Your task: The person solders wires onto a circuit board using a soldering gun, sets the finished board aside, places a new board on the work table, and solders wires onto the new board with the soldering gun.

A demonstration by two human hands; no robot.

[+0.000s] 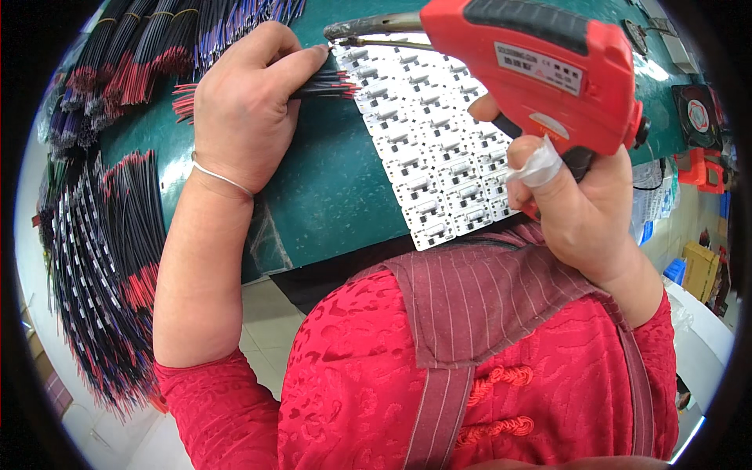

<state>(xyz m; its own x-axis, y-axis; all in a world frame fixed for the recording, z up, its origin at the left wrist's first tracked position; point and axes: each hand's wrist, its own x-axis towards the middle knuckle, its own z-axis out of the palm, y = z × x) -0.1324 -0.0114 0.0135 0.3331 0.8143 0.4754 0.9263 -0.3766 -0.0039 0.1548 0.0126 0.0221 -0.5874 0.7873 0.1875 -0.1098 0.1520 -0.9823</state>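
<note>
My right hand, its thumb wrapped in white tape, is closed round the grip of a red and black soldering gun. The gun's metal tip reaches left to the upper left edge of a white panel of small circuit boards. Just beside that tip are the thumb and forefinger of my left hand, pinched together. A bunch of black wires with red ends passes under the left hand and sticks out on both sides. Rows of small black and silver parts sit on the panel, which lies on a green table mat.
Bundles of black wires with red ends lie at the far left, with blue and purple wires beside them. More wire bundles hang over the table's left edge. A small fan and a red stool are at the right.
</note>
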